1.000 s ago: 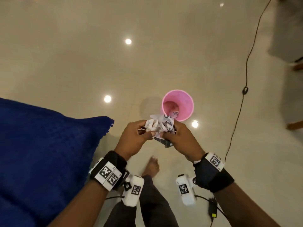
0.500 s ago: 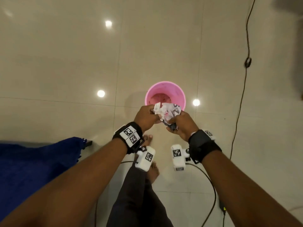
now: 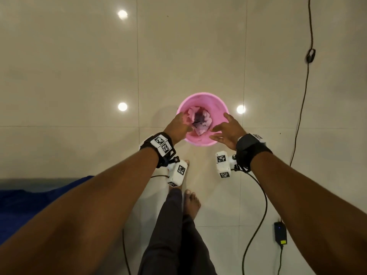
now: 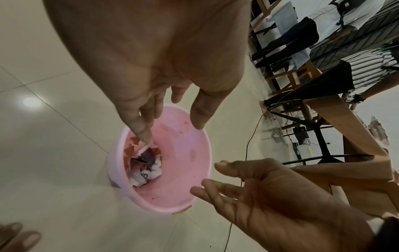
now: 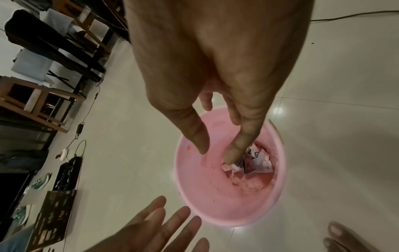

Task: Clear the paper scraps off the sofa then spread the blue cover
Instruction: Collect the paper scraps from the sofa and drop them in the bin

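Note:
A pink bin [image 3: 215,104] stands on the tiled floor in front of me. Crumpled paper scraps [image 3: 200,122] lie inside it, also seen in the left wrist view as paper scraps [image 4: 146,168] and in the right wrist view as paper scraps [image 5: 259,162]. My left hand [image 3: 178,126] hovers over the bin's left rim with fingers spread and holds nothing. My right hand [image 3: 226,130] hovers over the right rim, fingers straight and apart, also empty. The blue cover [image 3: 29,203] lies at the lower left, partly hidden by my left forearm.
A black cable [image 3: 303,86] runs down the floor at the right, with a power adapter [image 3: 280,233] near my right arm. My bare feet [image 3: 191,203] stand just behind the bin. Wooden tables and chairs [image 4: 323,119] stand farther off.
Both hands held the crumpled paper together above the bin; now they have let go and spread apart, and the paper lies inside the bin. The view has moved closer over the bin.

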